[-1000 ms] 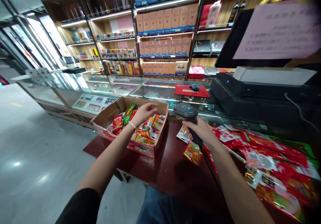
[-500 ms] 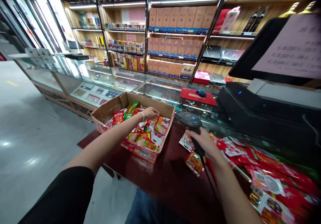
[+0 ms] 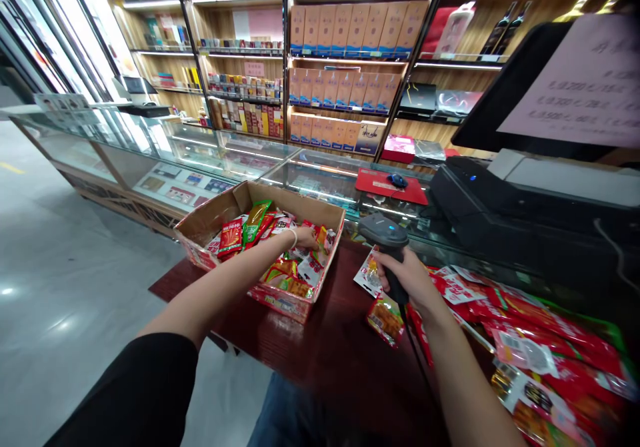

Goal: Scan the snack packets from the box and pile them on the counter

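My left hand [image 3: 307, 237] reaches into an open cardboard box [image 3: 263, 298] of small snack packets. Its fingers are bent down around a red and yellow snack packet [image 3: 321, 239] near the box's right wall, with the fingertips partly hidden. A green packet [image 3: 256, 221] and a red packet [image 3: 231, 236] lie left of that hand. My right hand [image 3: 406, 275] is wrapped around the handle of a black barcode scanner [image 3: 384, 232], held above the table with its cable hanging down. Beneath the scanner lie a white-edged packet [image 3: 369, 273] and a snack packet [image 3: 386, 319].
A heap of red snack packets [image 3: 545, 330] covers the right side of the dark red table [image 3: 345, 367]. Behind are a glass counter [image 3: 320, 175], a red mat [image 3: 385, 187] with a mouse [image 3: 397, 180], and a black monitor [image 3: 487, 110] with a paper sheet. Stocked shelves line the wall.
My left hand has moved down and slightly right among the packets, and its fingers have closed in. Packets beneath it have shifted. My right hand still holds the scanner.
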A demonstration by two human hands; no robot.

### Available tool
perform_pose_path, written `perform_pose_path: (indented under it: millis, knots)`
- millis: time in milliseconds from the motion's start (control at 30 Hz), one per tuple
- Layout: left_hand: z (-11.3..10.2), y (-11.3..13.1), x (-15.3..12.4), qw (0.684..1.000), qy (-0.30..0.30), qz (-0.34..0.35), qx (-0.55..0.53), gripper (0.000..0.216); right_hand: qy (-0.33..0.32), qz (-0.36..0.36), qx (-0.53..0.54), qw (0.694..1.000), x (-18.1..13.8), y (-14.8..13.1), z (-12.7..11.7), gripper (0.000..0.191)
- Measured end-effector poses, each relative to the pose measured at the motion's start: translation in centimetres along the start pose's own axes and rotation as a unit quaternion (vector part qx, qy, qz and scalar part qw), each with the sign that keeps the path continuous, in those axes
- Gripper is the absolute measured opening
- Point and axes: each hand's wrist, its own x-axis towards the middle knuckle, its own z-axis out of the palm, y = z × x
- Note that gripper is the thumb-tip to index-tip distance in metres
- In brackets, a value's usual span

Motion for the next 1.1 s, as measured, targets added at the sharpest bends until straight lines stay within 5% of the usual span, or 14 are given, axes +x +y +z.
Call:
perform_pose_path:
  millis: [233, 533, 700, 867, 1000, 1100]
  knots:
    - [0.8, 0.3, -1.7, 0.999, 0.052, 0.012, 0.001, 0.022, 0.001, -0.011, 0.023, 1.0, -0.6, -0.4, -0.3, 0.036]
    - [-4.6, 1.4, -4.3, 0.98, 0.19, 0.055, -0.006, 0.017, 0.022, -0.023, 0.024, 0.999, -3.2, -0.1, -2.6, 0.036]
    - [-5.1, 4.4, -8.0, 0.952, 0.172, 0.107, -0.23, 0.02, 0.055, -0.019, 0.034, 0.998, -4.8, 1.0, -5.9, 0.039]
    - [-0.5, 10.4, -11.9, 0.907, 0.147, 0.171, -0.356, 0.021, 0.094, -0.026, 0.046, 0.994, -6.5, 2.6, -9.6, 0.034]
    - [5.9, 13.8, -12.7, 0.873, 0.103, 0.191, -0.436, 0.027, 0.148, -0.029, 0.052, 0.987, -7.7, 3.9, -12.4, 0.035]
    - [11.4, 13.9, -11.4, 0.86, 0.055, 0.175, -0.477, 0.029, 0.16, -0.036, 0.066, 0.984, -8.3, 5.0, -14.0, 0.033]
